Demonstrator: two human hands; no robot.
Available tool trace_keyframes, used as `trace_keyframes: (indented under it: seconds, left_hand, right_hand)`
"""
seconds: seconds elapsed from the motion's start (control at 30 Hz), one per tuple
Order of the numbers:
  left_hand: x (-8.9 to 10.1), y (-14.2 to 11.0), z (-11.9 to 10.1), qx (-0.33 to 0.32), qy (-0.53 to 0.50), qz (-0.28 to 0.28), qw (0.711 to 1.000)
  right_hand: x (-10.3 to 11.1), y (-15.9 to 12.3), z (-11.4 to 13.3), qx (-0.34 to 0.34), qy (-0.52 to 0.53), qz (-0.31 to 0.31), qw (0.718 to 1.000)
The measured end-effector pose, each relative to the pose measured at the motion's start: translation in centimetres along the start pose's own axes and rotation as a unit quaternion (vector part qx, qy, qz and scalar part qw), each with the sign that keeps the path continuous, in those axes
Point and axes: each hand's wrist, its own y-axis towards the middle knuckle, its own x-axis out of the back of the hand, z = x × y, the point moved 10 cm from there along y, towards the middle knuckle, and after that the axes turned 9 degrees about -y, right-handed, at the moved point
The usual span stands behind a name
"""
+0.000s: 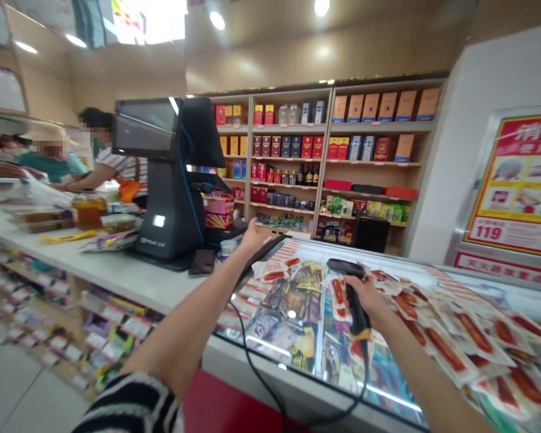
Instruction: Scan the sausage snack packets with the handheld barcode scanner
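My right hand (368, 299) is wrapped round the handle of a black barcode scanner (345, 266) with a yellow accent at its base. The scanner's cable (365, 367) hangs over the front of the glass display counter (238, 355). Beneath the scanner, on the glass, lies a vacuum-packed sausage (339, 297). My left arm reaches forward, and my left hand (253, 236) is beside a dark flat object (264, 255) at the counter's left end; its fingers are mostly hidden. More packed sausages (448, 349) are piled to the right of my right hand.
A black checkout terminal (166, 192) stands on the white counter (171, 285) at left, near a boxed snack (219, 210) and a jar of amber liquid (89, 211). Two people (126, 165) (49, 159) are beyond it. Shelves (288, 129) of boxes line the back wall.
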Motion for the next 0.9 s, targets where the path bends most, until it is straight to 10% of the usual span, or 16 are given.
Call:
trace_keyframes:
  seconds: [0.17, 0.27, 0.57, 0.9]
  left_hand:
    - [5.9, 4.6, -10.8, -0.089, 0.000, -0.064, 0.994]
    - [6.1, 5.4, -11.5, -0.097, 0.015, -0.072, 0.993]
    - [-3.5, -0.1, 11.0, 0.067, 0.065, 0.012, 0.996]
    - [-6.3, 1.1, 18.9, 0.162, 0.028, 0.058, 0.985]
  right_hand:
    - [-2.5, 0.0, 1.2, -0.004, -0.019, 0.016, 1.000]
    - [-2.4, 0.1, 0.5, -0.012, -0.035, 0.010, 0.999]
    - [-2.4, -0.8, -2.0, -0.044, -0.085, 0.024, 0.995]
    - [-3.5, 0.7, -3.6, -0.069, -0.071, 0.047, 0.994]
